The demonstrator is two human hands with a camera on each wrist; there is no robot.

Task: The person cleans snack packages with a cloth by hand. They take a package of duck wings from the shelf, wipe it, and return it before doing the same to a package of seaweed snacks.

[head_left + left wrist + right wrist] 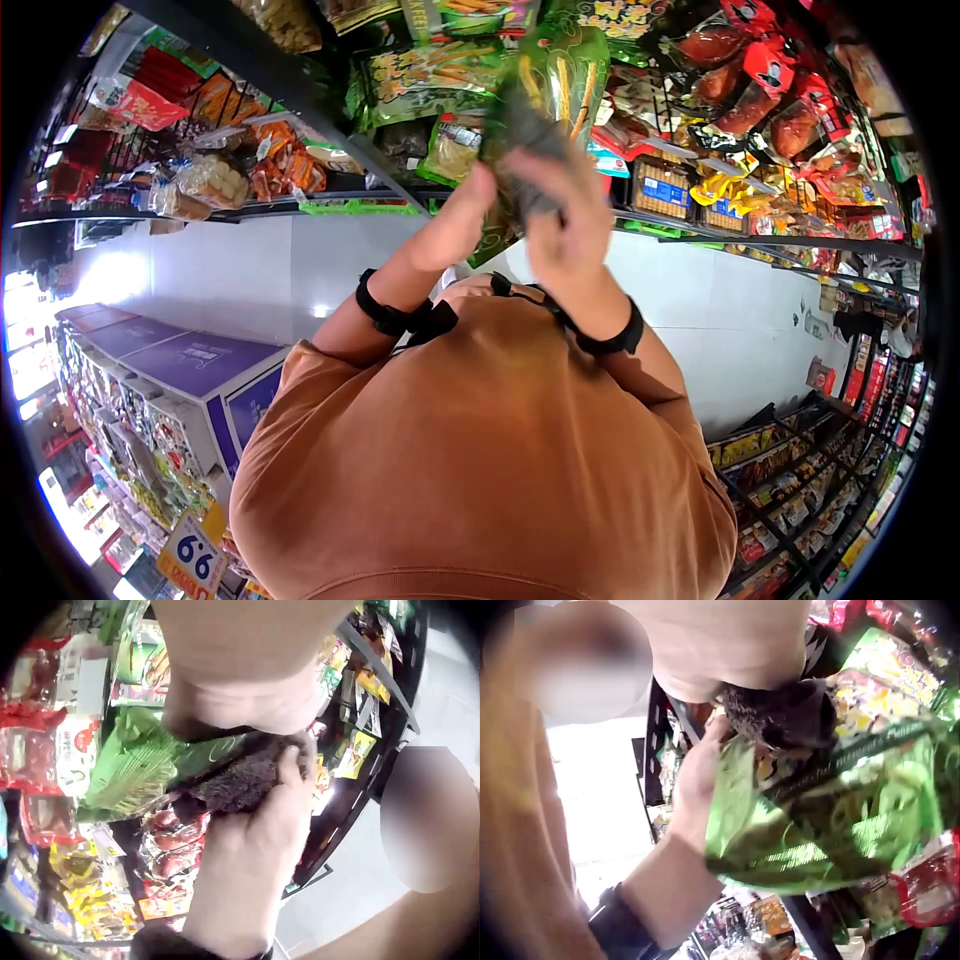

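A shiny green snack bag (832,851) is held up in front of the shelf. My left hand (452,228) grips it by one edge, which shows best in the right wrist view, where that hand (697,784) lies along the bag's side. In my right hand (572,220) is a dark, fuzzy cloth (241,784), bunched under the fingers. The cloth lies over the bag's upper part, close to the left hand. Motion blurs the right hand and cloth in the head view. Part of the bag is hidden behind both hands.
Shelves of packaged snacks run in front, with green bags (430,75) behind the hands, red vacuum packs (745,105) to the right and orange packs (285,160) to the left. A black shelf edge (760,238) crosses near the wrists. A purple display stand (190,355) is at left.
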